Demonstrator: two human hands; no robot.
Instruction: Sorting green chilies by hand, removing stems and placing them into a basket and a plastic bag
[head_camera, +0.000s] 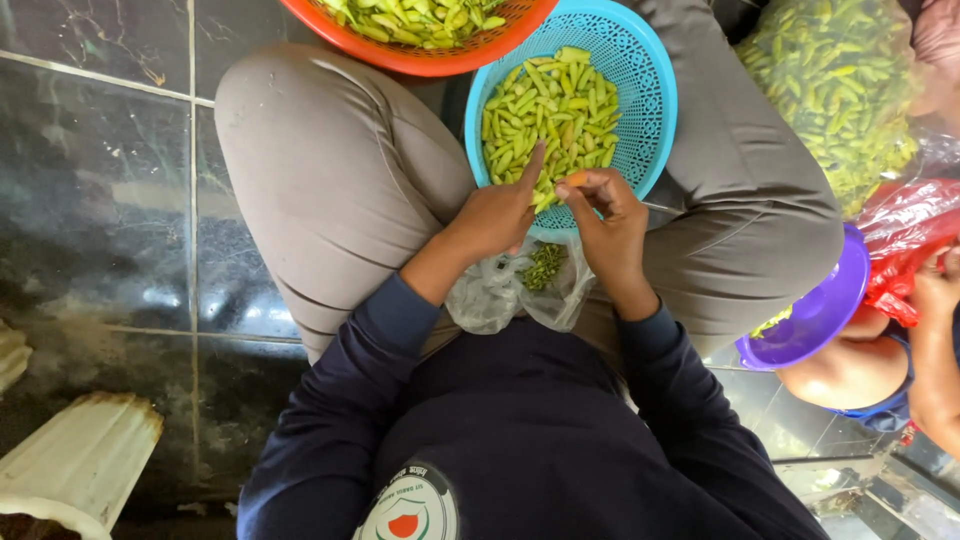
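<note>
The person sits cross-legged on a dark tiled floor (110, 200), which lies bare to their left, with only a pale ribbed container (80, 460) at the near corner. To their right the room is crowded: a big clear bag of green chillies (835, 85) fills the upper corner, a red plastic bag (905, 225) lies crumpled below it, and a purple bowl (820, 310) tilts against the knee, close to another person's arm (935, 360).

Between the knees rests a turquoise mesh basket (645, 90) holding trimmed green chillies (550, 110) — its far rim tucked under an orange mesh basket (420, 55) with more of them. A small clear bag (500, 295) of dark green stems sits in the lap, just below the basket's near rim.

The left hand (495, 215) is over that near rim, forefinger stretched straight into the chillies, other fingers curled in. The right hand (605, 220) sits just beside it — fingertips pinched together on one chilli (572, 180) at the rim.

A round white patch (412, 510) with a red mark sits on the dark blue sweater.
</note>
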